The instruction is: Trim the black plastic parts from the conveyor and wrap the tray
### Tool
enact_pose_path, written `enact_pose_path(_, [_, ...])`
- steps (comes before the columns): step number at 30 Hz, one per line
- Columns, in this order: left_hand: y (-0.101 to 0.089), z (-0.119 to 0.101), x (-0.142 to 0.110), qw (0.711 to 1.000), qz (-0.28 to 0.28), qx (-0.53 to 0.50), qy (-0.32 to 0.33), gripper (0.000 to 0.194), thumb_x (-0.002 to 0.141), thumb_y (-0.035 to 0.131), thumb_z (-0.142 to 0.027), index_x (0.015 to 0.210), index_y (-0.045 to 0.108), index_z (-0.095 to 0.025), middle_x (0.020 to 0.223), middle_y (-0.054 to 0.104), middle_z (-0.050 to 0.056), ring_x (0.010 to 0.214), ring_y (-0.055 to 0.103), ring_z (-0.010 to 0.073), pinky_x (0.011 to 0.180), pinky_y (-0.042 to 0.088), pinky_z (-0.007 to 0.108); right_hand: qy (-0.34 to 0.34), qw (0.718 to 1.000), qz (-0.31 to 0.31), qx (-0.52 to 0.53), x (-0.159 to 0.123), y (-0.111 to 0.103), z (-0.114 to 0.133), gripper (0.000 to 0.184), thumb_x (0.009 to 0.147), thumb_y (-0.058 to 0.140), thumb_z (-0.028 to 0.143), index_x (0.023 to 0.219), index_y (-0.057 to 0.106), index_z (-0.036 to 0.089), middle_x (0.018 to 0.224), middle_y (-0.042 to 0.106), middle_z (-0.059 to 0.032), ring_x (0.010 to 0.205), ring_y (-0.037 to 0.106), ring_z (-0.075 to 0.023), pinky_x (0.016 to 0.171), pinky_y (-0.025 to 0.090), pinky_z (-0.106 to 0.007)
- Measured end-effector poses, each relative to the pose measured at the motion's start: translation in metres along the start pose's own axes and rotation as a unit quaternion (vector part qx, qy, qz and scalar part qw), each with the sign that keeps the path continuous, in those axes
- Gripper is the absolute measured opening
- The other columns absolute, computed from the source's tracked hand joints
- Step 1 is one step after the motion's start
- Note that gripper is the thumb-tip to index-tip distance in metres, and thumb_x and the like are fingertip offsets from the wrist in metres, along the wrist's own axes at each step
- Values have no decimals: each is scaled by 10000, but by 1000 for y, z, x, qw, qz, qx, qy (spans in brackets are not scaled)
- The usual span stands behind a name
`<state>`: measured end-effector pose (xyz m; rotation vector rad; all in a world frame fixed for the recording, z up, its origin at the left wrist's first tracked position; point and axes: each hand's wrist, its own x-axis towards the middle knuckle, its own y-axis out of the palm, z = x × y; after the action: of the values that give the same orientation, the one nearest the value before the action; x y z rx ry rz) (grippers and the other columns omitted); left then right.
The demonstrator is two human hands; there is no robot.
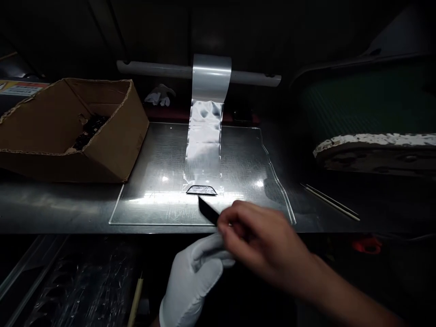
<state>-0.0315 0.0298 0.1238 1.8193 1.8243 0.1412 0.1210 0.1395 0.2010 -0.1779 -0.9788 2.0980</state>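
My bare right hand point(255, 238) is closed on a thin black flat piece point(207, 210) with a slanted end, which points up and left over the near part of a glass plate point(238, 172). Right below it, my left hand point(194, 277) wears a white glove. Its fingers are curled, their tips partly hidden by my right hand, so what they grip does not show. A small black-edged trapezoid piece point(201, 190) lies on the glass. It sits at the lower end of a clear film strip point(204, 131) that comes down from a film roll point(211, 75).
At left stands an open cardboard box point(116, 136) with dark pieces inside. A white bar point(153, 68) carries the roll. Thin sticks point(330, 202) lie at right, below a green belt point(368, 109). A clear plastic tray point(88, 281) and a yellowish stick point(136, 299) are lower left.
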Motion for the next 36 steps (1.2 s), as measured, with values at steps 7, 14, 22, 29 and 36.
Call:
enact_pose_path(7, [-4,-5,-4,989,14,134,56,230,962,675,-399,1098,836,-307,1198,812,57,1028,791,248,923,645,324,9,936,136,-324,84,-12,-45,169,1024,549,248,949,685,182,921,739,-21,743,652,-166,589,288,-299])
enact_pose_path(14, [-28,-51,8,867,-78,427,246,297,950,705,-311,1220,757,-423,1224,802,-81,1126,760,157,1004,603,238,-24,913,191,-360,106,-2,-57,199,1032,527,259,955,690,172,940,752,-47,688,639,-172,555,211,-320])
enact_pose_path(22, [-35,-60,16,863,-110,438,226,270,973,662,-314,1172,767,-463,1176,809,-136,1082,772,120,984,603,194,0,927,161,-340,102,-5,-60,190,1030,542,270,941,692,194,932,756,-25,741,681,-189,567,289,-317])
enact_pose_path(29, [-55,-88,28,861,-200,399,246,182,927,729,-354,1061,814,-443,1025,838,-110,929,802,141,919,634,211,165,946,-49,-274,-29,-76,-121,276,1053,492,439,1069,680,238,1003,732,-35,883,696,-209,760,510,-329])
enact_pose_path(36, [-74,-116,61,796,-243,529,163,338,903,651,-611,1109,809,-395,1141,825,-63,1060,775,242,1006,610,349,235,895,-147,-351,-156,-113,-230,482,997,452,594,1216,668,224,1203,697,-132,1141,641,-376,971,522,-551])
